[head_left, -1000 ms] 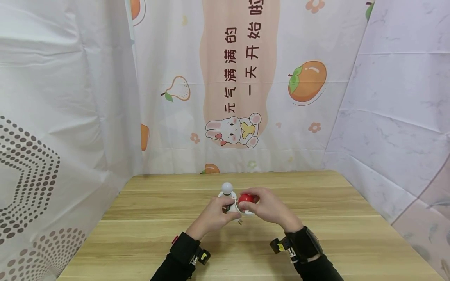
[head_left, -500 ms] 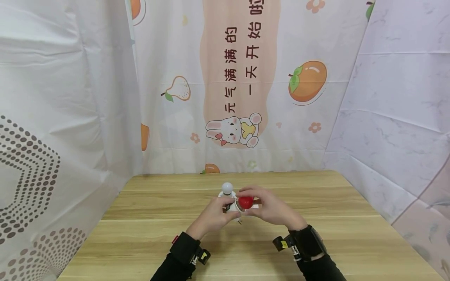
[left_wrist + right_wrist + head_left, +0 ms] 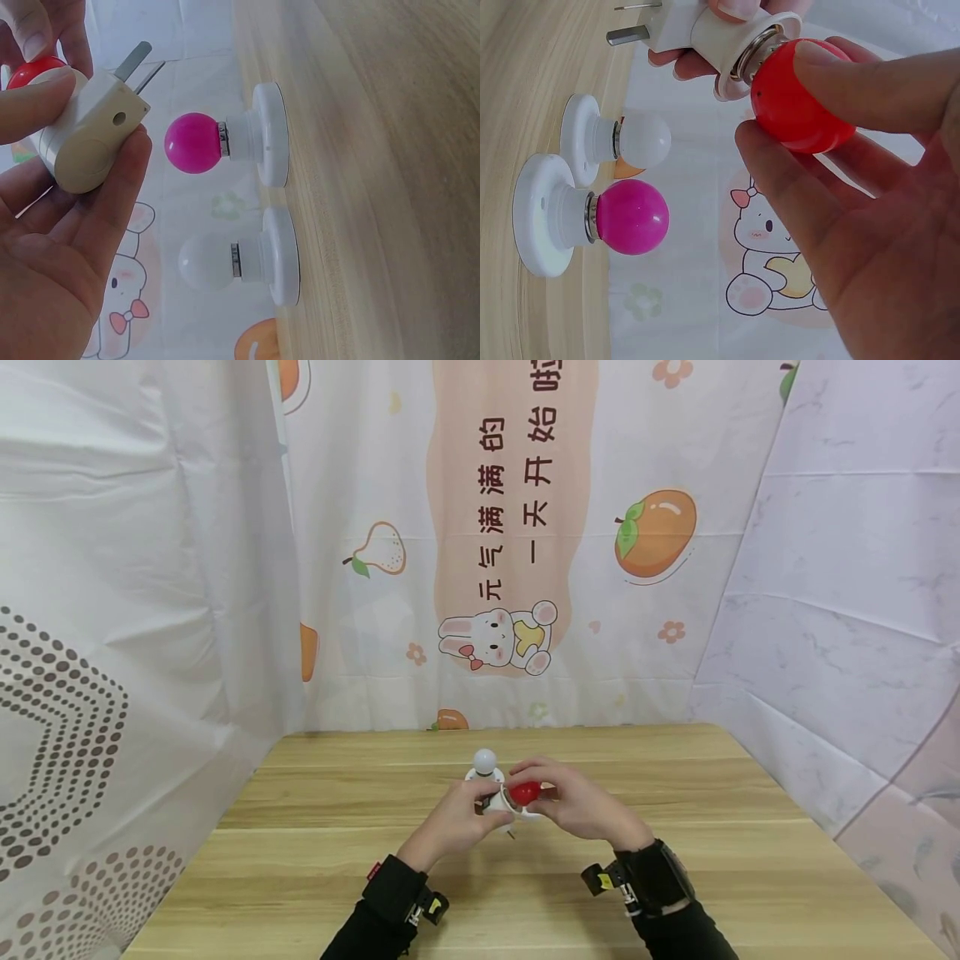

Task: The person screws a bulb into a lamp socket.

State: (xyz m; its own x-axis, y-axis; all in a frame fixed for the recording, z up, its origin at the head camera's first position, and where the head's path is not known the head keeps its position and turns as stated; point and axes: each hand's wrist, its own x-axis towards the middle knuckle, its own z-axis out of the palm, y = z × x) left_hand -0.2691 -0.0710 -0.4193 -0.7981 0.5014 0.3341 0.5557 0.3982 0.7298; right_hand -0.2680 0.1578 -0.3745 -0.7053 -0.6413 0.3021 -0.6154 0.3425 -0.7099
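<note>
My left hand grips a white plug-in lamp socket, its two metal prongs pointing away from the palm. At the socket's mouth sits a red light bulb, part of its metal screw base showing in the right wrist view. My right hand holds this bulb, the thumb on one side and the fingers around the other. Both hands are raised over the wooden table, close in front of two round white lamp holders. One holder bears a magenta bulb, the other a white bulb.
The two white lamp holders, a nearer one and a farther one, stand side by side on the wooden table. Behind the table hangs a printed curtain, with white sheets at the sides.
My right hand loosened its hold on the red bulb, shifted slightly right, and its fingers took hold again. The left hand and the socket have stayed in place.
</note>
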